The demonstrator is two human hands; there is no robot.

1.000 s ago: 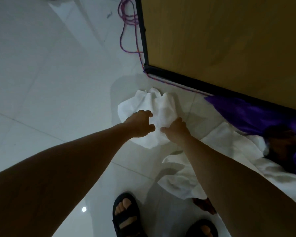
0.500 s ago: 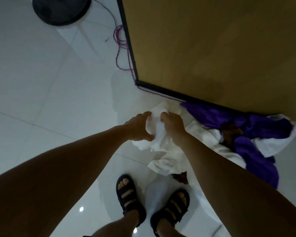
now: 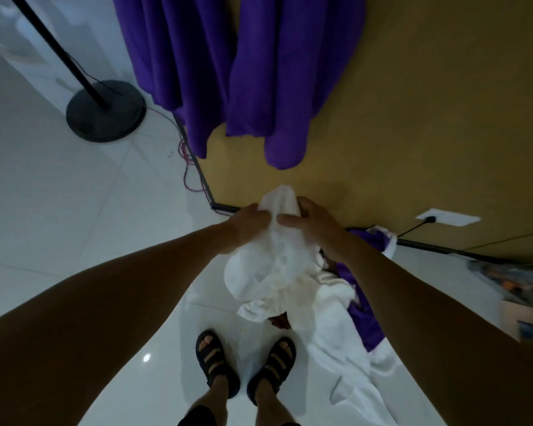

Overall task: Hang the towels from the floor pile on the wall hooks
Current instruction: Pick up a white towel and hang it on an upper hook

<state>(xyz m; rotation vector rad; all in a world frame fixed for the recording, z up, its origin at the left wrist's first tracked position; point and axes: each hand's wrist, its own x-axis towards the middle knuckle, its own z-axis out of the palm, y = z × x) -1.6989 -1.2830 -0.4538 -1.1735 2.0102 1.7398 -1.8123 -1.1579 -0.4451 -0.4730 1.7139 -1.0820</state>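
Observation:
A white towel (image 3: 273, 265) hangs bunched between both my hands, lifted above the floor in front of the yellow wall (image 3: 428, 118). My left hand (image 3: 246, 226) grips its upper left side. My right hand (image 3: 314, 229) grips its upper right side, with the thumb pressed into the cloth. Below and to the right lies the floor pile (image 3: 351, 342) of white and purple towels. Two purple towels (image 3: 228, 66) hang on the wall above; their hooks are out of view.
A black floor stand with a round base (image 3: 105, 110) sits at the left on the white tile floor (image 3: 74, 216). A purple cord (image 3: 186, 167) runs along the wall's black base. A wall socket (image 3: 446, 217) and a cardboard box (image 3: 523, 324) are at the right. My sandalled feet (image 3: 246, 364) stand below.
Both hands gathered the white towel off the floor and raised it. My view tilted up, so the hanging purple towels and the stand came into sight.

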